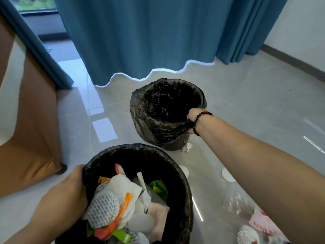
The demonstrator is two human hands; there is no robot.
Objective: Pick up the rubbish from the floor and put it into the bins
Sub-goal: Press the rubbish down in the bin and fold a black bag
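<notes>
Near bin (pixel 177 175) packed with wrappers, my left hand (pixel 77 180) gripping its rim; right hand (pixel 192 120) clutching the far bin (pixel 168 110) liner; clear plastic (pixel 235 201) left on the floor (pixel 246 103)

A room in a home, by the look of it — long blue curtains (pixel 140 32) hang to a glossy grey tiled floor (pixel 246 95) before a window (pixel 35 4), and a brown sofa (pixel 29 120) stands at the left. Plain white walls with a dark skirting (pixel 295 62) — and two small lined bins (pixel 167 113) of household rubbish.
</notes>
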